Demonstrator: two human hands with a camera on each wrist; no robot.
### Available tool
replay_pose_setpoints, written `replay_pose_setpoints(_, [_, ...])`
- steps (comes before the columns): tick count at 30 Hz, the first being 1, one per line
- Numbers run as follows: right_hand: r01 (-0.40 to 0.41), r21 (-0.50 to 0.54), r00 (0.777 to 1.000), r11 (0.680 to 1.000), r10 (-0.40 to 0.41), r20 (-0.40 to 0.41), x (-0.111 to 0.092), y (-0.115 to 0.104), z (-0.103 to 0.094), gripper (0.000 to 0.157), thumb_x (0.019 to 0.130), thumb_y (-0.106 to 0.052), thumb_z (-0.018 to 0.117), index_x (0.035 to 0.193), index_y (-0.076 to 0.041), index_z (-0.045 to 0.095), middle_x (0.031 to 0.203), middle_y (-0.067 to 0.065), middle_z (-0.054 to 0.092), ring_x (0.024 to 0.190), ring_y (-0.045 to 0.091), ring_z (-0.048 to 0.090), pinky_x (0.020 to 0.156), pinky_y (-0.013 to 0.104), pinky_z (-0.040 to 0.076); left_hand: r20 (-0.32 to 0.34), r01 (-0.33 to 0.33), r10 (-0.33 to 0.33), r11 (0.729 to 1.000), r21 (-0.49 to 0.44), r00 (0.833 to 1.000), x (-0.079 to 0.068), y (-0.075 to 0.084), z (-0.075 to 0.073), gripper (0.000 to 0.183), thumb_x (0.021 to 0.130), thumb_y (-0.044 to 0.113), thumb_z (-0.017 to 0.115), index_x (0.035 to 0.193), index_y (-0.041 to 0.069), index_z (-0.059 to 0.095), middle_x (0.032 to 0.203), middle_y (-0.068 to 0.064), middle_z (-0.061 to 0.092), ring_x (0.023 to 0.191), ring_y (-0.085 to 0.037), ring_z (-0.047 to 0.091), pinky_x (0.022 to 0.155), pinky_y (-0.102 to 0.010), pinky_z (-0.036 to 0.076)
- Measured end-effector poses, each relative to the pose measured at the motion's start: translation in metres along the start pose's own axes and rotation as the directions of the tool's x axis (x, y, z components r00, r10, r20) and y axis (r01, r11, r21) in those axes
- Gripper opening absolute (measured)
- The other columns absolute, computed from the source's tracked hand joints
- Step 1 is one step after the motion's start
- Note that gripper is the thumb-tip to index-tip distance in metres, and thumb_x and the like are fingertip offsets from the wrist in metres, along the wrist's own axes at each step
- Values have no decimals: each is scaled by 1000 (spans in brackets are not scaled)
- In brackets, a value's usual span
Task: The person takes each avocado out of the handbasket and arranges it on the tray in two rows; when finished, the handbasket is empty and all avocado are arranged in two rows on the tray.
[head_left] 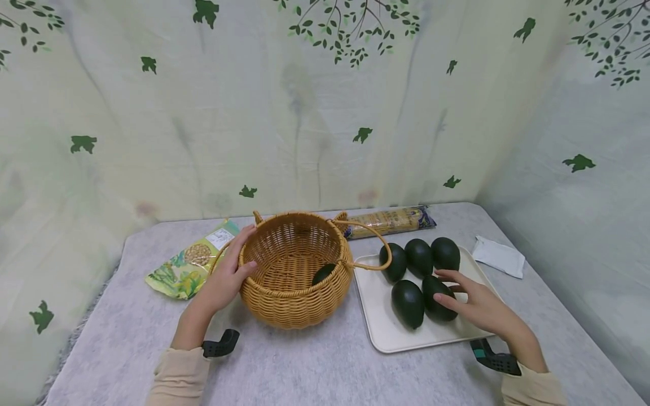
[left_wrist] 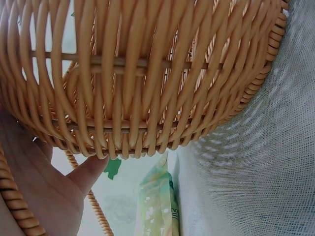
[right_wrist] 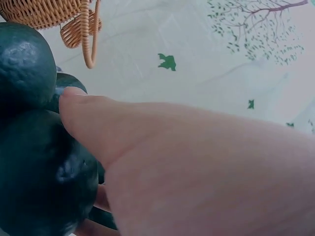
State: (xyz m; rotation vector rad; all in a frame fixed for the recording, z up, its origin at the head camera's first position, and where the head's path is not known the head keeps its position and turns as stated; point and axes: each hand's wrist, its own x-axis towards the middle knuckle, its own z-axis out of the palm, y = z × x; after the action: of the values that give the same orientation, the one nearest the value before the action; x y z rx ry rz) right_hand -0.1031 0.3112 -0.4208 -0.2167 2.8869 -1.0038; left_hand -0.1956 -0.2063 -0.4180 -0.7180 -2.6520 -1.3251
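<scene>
A round wicker basket (head_left: 289, 307) stands mid-table, and my left hand (head_left: 231, 276) holds its left side with the thumb at the rim. Inside it lies a dark green avocado (head_left: 323, 274). To its right, a white tray (head_left: 388, 340) bears several more avocados, three in the back row and two in front. My right hand (head_left: 479, 301) grips the front right avocado (head_left: 437, 299), thumb on its near side and fingers round its far right side. In the right wrist view the thumb lies along this avocado (right_wrist: 44, 177); its fingers are partly hidden.
A yellow-green bag (head_left: 190, 262) lies behind my left arm. Behind the basket is a long clear pack (head_left: 391, 221) of what looks like noodles. A white packet (head_left: 499, 256) lies right of the tray. The basket's handle (head_left: 388, 248) hangs out over the tray's left edge.
</scene>
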Motion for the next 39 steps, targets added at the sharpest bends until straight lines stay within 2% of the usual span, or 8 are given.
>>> replay_pose_setpoints(10, [39, 19, 999, 999, -39, -27, 1, -2, -2, 66, 100, -40, 68, 151, -5, 47, 151, 25, 51, 124, 46, 60, 95, 62, 54, -6, 2, -2, 1000, 3, 1000, -2, 0, -3, 68, 109, 37, 49, 166, 18, 17, 172, -12, 13, 156, -44, 15, 117, -73, 24])
replay_pose_setpoints(16, [112, 39, 988, 993, -107, -109, 1, -3, 0, 60, 100, -33, 69, 148, -1, 50, 147, 24, 55, 128, 45, 57, 98, 59, 54, 7, 9, -9, 1000, -6, 1000, -1, 1, -3, 69, 109, 38, 49, 166, 20, 16, 173, -11, 12, 157, -44, 14, 117, -72, 25])
replay_pose_setpoints(24, [106, 7, 969, 994, -102, -223, 6, -12, 3, 59, 100, -33, 70, 147, -3, 51, 144, 23, 57, 126, 41, 57, 99, 60, 53, -2, 11, -11, 1000, 0, 1000, -2, -1, -3, 69, 108, 39, 50, 166, 20, 17, 173, -11, 13, 157, -43, 14, 117, -72, 25])
replay_pose_setpoints(29, [160, -7, 950, 987, -156, -270, 13, -23, 2, 56, 100, -29, 70, 145, -2, 53, 141, 21, 58, 124, 40, 59, 96, 56, 55, 3, 16, -16, 1000, -6, 1000, -3, 0, -1, 70, 108, 39, 50, 166, 21, 16, 173, -12, 12, 157, -44, 14, 117, -72, 25])
replay_pose_setpoints(33, [199, -10, 944, 980, -194, -266, 20, -35, -3, 53, 100, -29, 70, 144, -4, 54, 139, 20, 60, 124, 40, 60, 96, 54, 55, 1, 1, -1, 1000, -16, 1000, -3, -1, 0, 69, 108, 38, 50, 166, 21, 17, 173, -12, 12, 157, -44, 14, 117, -71, 25])
replay_pose_setpoints(39, [203, -1, 956, 979, -199, -215, 32, -57, -9, 55, 100, -31, 69, 146, -7, 53, 142, 20, 60, 127, 40, 59, 99, 56, 55, -5, -18, 17, 1000, -14, 1000, -1, -3, 0, 68, 108, 38, 50, 166, 21, 19, 172, -12, 13, 157, -43, 15, 118, -70, 26])
